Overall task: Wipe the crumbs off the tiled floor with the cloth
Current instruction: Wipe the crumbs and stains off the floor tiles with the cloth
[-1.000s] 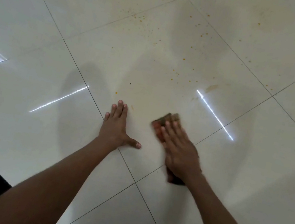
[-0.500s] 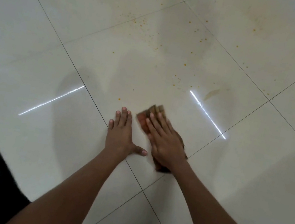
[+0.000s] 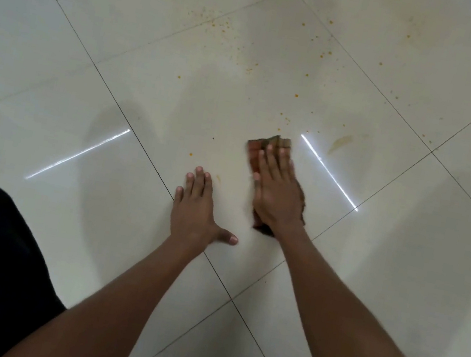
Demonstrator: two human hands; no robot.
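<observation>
Cloth [image 3: 268, 148] under flat right hand [image 3: 277, 195] (pressed)

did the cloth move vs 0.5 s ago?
Yes. The cloth under the right hand slid right and forward, away from the planted left hand, toward the light streak.

Right hand [image 3: 277, 190] slid cloth [image 3: 268, 144] rightward, away from left hand [image 3: 195, 209].
</observation>
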